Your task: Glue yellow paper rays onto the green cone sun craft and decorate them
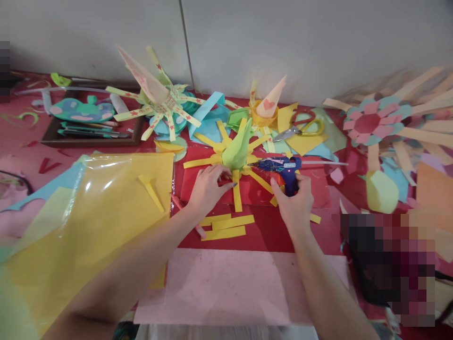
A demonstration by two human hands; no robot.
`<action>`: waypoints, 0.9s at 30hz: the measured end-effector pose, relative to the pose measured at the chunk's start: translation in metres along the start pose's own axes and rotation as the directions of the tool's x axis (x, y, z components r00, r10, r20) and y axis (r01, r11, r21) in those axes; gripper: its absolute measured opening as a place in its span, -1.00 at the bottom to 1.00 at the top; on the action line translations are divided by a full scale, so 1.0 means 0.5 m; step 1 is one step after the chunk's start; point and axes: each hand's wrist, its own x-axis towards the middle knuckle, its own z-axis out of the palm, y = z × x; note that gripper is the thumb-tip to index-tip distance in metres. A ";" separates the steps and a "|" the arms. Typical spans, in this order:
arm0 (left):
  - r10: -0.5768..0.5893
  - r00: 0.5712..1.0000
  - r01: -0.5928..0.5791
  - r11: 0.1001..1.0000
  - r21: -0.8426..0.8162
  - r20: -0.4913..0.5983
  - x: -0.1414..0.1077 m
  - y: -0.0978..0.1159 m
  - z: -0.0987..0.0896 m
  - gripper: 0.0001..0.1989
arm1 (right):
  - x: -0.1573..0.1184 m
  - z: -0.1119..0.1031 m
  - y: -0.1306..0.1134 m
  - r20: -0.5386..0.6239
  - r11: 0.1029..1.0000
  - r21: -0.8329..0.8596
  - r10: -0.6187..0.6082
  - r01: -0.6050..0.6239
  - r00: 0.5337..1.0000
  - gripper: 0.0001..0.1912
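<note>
In front of me lies a paper flower (238, 156) with a pale green cone at its centre and yellow strips radiating outward. My left hand (211, 186) pinches its near side, thumb and fingers by the base of a yellow strip (237, 198); some fingertips are hidden. A blue hot glue gun (290, 175) is in my right hand (295, 198), fingers around its handle. Its nozzle points left and sits close to the cone's base; whether it touches cannot be made out. A clear glue stick (323, 163) sticks out behind. Loose yellow strips (231, 223) lie nearer to me.
Scissors (300, 130) with red and yellow handles rest on paper scraps behind the glue gun. Finished-looking paper flowers (161, 106) stand at the back. A brown tray (90, 141) holds cutters. Yellow sheets (116, 226) lie left, pink paper (240, 283) in front.
</note>
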 end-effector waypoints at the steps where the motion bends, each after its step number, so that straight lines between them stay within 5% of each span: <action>1: 0.014 1.000 -0.014 1.000 0.023 0.007 0.000 -0.001 0.001 -0.88 | 0.000 0.000 -0.001 0.002 1.000 -0.002 0.001 -0.001 1.000 -0.51; 27: 0.020 0.998 -0.028 0.991 0.128 0.059 0.001 0.001 0.000 -0.85 | 0.001 -0.002 -0.001 0.025 0.999 -0.033 0.000 0.001 1.000 -0.50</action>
